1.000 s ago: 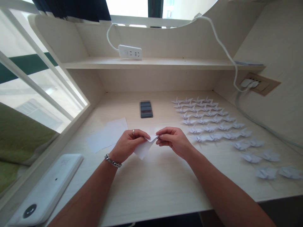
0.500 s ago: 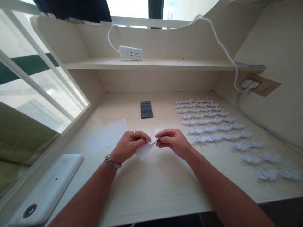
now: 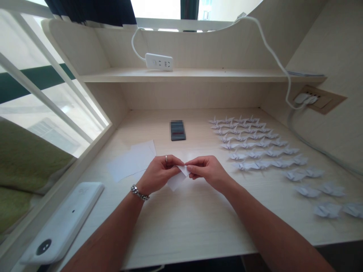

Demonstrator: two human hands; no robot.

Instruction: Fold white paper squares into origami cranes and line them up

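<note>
A small folded piece of white paper (image 3: 176, 182) is held just above the desk, in front of me. My left hand (image 3: 160, 172), with a ring and a chain bracelet, pinches its upper left side between thumb and fingers. At the paper's right corner, my right hand (image 3: 208, 169) grips it with thumb and fingertips. The fingertips of both hands almost meet along the top fold, which hides part of the crease. Flat white paper sheets (image 3: 132, 160) lie on the desk beyond my left hand.
Rows of folded paper cranes (image 3: 256, 143) cover the right side of the desk (image 3: 181, 234). A dark, blurred-out rectangular object (image 3: 177, 130) lies at the back. On the left rests a long white device (image 3: 64, 223). A power strip (image 3: 159, 62) sits on the shelf (image 3: 204, 74).
The top flap of the paper now lies folded down toward me, and my fingertips have come closer together at it. The view has shifted slightly.
</note>
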